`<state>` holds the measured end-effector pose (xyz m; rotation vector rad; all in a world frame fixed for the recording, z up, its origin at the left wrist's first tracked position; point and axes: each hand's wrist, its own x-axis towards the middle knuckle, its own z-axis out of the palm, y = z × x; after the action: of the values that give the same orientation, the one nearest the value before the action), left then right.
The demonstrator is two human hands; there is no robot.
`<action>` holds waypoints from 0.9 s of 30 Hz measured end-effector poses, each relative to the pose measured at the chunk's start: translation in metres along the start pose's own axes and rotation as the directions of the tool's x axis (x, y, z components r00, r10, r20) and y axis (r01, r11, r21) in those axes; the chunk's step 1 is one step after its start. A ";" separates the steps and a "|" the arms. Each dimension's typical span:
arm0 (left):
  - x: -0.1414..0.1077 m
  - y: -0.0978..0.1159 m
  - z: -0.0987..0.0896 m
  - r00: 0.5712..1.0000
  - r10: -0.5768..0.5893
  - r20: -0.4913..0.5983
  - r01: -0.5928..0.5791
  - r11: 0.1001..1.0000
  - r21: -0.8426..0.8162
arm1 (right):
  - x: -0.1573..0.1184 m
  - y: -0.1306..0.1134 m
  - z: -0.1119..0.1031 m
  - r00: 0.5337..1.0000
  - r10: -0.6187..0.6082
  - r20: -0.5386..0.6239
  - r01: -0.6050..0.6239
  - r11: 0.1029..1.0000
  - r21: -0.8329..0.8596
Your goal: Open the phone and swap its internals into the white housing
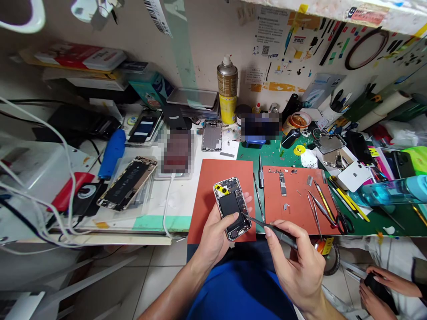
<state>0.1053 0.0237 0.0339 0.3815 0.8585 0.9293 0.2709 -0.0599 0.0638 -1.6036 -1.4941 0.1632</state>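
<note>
An opened smartphone (229,209), its battery and inner parts bare, lies tilted in my left hand (213,235). My left thumb presses on its face near the battery, and the fingers support it from behind. My right hand (298,260) is closed around a dark-handled screwdriver (282,234), whose thin tip reaches the phone's right edge. The exact contact of the tip is too small to make out. Below the phone is an orange-brown mat (203,200). On a second mat (273,213) to the right lie a narrow circuit board (283,183) and small loose parts.
Tweezers (315,213), scissors (343,222) and pens lie to the right, near a blue water bottle (390,191). Another opened phone (128,183) rests at left beside white cables (68,178). A spray can (227,89) stands behind. Another person's hands (380,289) show at lower right.
</note>
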 end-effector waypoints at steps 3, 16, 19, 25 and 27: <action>0.000 -0.003 -0.002 1.000 0.019 -0.002 -0.019 1.000 0.016 | 0.005 -0.002 -0.001 0.999 -0.024 0.033 0.025 1.000 -0.020; 0.007 -0.009 -0.004 0.999 0.036 -0.005 -0.036 0.999 0.027 | 0.030 -0.004 -0.007 0.951 -0.119 0.286 0.106 0.992 0.062; 0.008 -0.009 -0.005 0.999 0.032 -0.021 -0.032 0.999 0.025 | 0.032 -0.003 -0.003 0.949 -0.132 0.285 0.134 0.991 0.011; 0.011 -0.018 -0.010 0.998 0.054 -0.014 -0.053 0.997 0.051 | 0.036 -0.004 0.002 0.927 -0.181 0.327 0.192 0.981 -0.002; 0.012 -0.020 -0.011 0.998 0.063 -0.008 -0.063 0.997 0.048 | 0.038 -0.004 0.002 0.911 -0.196 0.363 0.195 0.980 0.040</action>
<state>0.1110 0.0218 0.0084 0.4477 0.8831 0.9707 0.2764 -0.0271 0.0834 -1.4620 -1.9297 0.3665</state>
